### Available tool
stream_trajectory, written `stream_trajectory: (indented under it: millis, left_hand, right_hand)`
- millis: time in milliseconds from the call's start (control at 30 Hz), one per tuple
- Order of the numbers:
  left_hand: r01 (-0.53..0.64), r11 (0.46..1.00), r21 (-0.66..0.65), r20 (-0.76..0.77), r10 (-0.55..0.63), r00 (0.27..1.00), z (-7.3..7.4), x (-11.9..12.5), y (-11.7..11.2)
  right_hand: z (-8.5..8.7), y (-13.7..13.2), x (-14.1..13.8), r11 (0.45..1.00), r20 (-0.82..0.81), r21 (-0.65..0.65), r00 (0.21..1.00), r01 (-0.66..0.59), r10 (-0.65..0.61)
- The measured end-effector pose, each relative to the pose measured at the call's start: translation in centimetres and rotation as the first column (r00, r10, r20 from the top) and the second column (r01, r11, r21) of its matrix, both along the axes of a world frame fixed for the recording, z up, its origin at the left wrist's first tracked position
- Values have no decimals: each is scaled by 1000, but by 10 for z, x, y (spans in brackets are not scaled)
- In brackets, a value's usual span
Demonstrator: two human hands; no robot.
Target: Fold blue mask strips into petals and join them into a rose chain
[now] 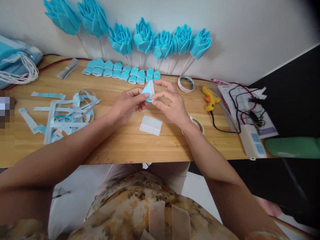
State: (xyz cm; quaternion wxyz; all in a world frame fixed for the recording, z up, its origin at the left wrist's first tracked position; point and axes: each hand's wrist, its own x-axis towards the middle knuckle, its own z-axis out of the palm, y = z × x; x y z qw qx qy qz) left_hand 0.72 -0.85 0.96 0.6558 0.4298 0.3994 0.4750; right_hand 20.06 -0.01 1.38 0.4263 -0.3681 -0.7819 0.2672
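Between both hands, above the middle of the wooden table, is a small folded piece of light blue mask fabric (148, 90) with a white strip along its right side. My left hand (127, 101) pinches its lower left part between thumb and fingers. On the other side, the thumb and fingers of my right hand (172, 101) close on its right edge by the white strip. A pale rectangular fabric piece (150, 125) with a crease lies flat just below the hands. Behind them, folded blue fabric petals (117, 71) are lined up in pairs.
Several blue fabric flowers (142, 36) on sticks lean at the wall. Cut strips (67, 116) and a bag of masks (17, 63) are at left. At right are tape rolls (186, 84), a yellow glue gun (210, 98), cables, papers and a power strip (252, 141).
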Motion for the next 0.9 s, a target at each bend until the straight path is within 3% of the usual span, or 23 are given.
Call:
stream_trajectory:
  millis: [433,767,900]
  left_hand:
    - [-11,996,92,-78,18,997,0,2,-1]
    - [-1,995,104,-105,12,994,-1,3,-1]
    - [-5,987,159,-162,31,986,-3,2,0]
  right_hand:
    - [-12,5,-4,970,-214,-232,977,-72,21]
    - [-18,9,-2,931,-228,-359,973,-69,-16]
    - [-22,12,0,925,-229,-363,973,-112,28]
